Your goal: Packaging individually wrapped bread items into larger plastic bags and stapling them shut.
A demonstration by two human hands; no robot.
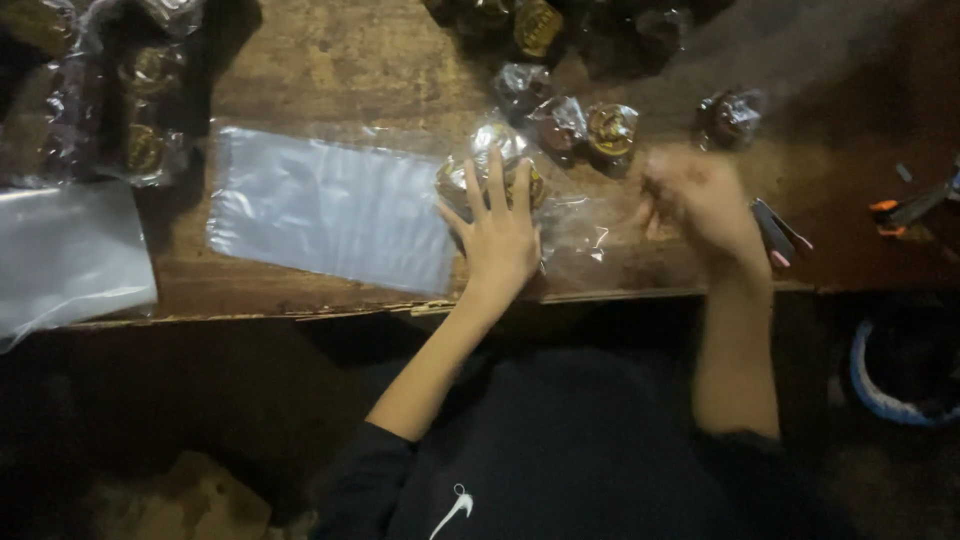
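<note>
Under the flat, spread left hand (497,232) lie wrapped sweets (490,165); the blurred right hand's (700,200) grip is unreadable.

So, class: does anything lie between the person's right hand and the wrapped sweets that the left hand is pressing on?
Nothing solid does. The left hand lies flat on the wrapped sweets. The right hand, blurred, is beside them; only crumpled clear plastic lies on the table between.

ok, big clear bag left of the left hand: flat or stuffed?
Flat. The clear plastic bag lies spread on the wooden table with nothing visible inside; the left hand presses wrapped round items beside it.
</note>
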